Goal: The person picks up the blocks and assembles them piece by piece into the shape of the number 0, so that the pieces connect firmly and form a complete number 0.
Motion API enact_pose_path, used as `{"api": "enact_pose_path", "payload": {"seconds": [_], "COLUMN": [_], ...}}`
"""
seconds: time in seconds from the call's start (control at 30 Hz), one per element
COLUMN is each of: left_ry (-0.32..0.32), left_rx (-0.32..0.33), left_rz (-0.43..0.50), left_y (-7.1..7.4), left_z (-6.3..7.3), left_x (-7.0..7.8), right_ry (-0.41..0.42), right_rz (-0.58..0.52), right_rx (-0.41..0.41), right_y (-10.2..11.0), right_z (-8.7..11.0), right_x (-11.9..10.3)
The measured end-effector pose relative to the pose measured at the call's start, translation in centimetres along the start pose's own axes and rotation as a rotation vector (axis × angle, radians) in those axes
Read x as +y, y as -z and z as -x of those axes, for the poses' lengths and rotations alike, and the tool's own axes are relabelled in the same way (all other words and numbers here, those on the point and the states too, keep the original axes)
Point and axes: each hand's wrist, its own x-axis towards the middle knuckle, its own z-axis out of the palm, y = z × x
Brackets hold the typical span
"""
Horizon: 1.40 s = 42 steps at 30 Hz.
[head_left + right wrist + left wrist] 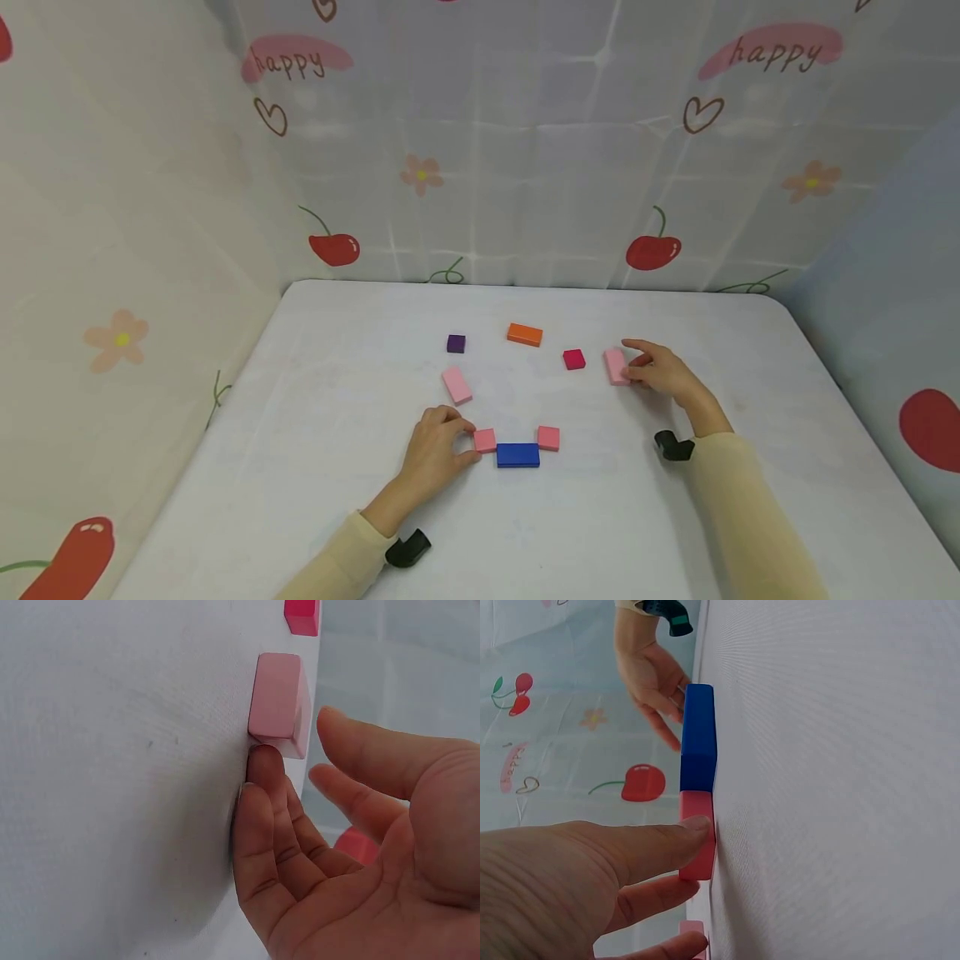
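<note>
In the head view my left hand [435, 450] is at a small pink block [484, 441], its thumb and a finger pinching it. That block adjoins the left end of a blue block [517, 455]; in the left wrist view the thumb [694, 825] lies on the pink block [697, 855]. Another small pink block [548, 438] sits at the blue block's right end. My right hand [660, 371] is beside a light pink block [615, 367]. In the right wrist view a fingertip touches the end of that block [277, 697], while the thumb [360, 750] stands apart from it.
Behind the left hand lies another light pink block [457, 386]. Farther back are a dark purple block [456, 343], an orange block [525, 335] and a crimson block [573, 359]. Printed curtains [525, 208] stand behind the white table [600, 533] and at its sides.
</note>
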Motion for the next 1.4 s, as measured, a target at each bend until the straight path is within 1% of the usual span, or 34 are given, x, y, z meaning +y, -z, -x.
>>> {"api": "enact_pose_path", "payload": {"seconds": [0.2,0.33,0.47,0.6,0.73,1.0,1.13,1.23,1.4], "left_ry": [0.000,-0.005,-0.012,-0.015,-0.016,-0.026,-0.030,-0.031,-0.025], "left_rx": [-0.004,0.002,0.012,0.014,0.014,0.020,0.022,0.020,0.015], "left_rz": [0.001,-0.005,-0.007,-0.003,-0.002,-0.001,-0.003,-0.006,-0.004], "left_y": [0.1,0.1,0.0,0.0,-0.1,-0.1,-0.1,-0.1,0.0], "left_z": [0.1,0.1,0.1,0.1,0.1,0.1,0.1,0.1,0.1], "left_x": [0.1,0.0,-0.1,-0.1,-0.2,-0.1,-0.1,-0.1,-0.1], "right_ry": [-0.038,0.000,0.031,0.011,0.006,0.019,0.043,0.061,0.064], "right_rz": [0.019,0.023,0.030,0.041,0.045,0.033,0.034,0.029,0.022], "right_rx": [0.039,0.054,0.029,0.015,0.027,0.064,0.079,0.079,0.072], "right_y": [-0.6,-0.9,-1.1,-1.6,-2.2,-3.7,-4.5,-5.1,-6.0], "right_z": [0.2,0.5,0.5,0.5,0.8,2.0,2.6,2.9,3.0], "right_x": [0.0,0.0,-0.3,-0.3,-0.5,-1.4,-1.8,-2.2,-2.8]}}
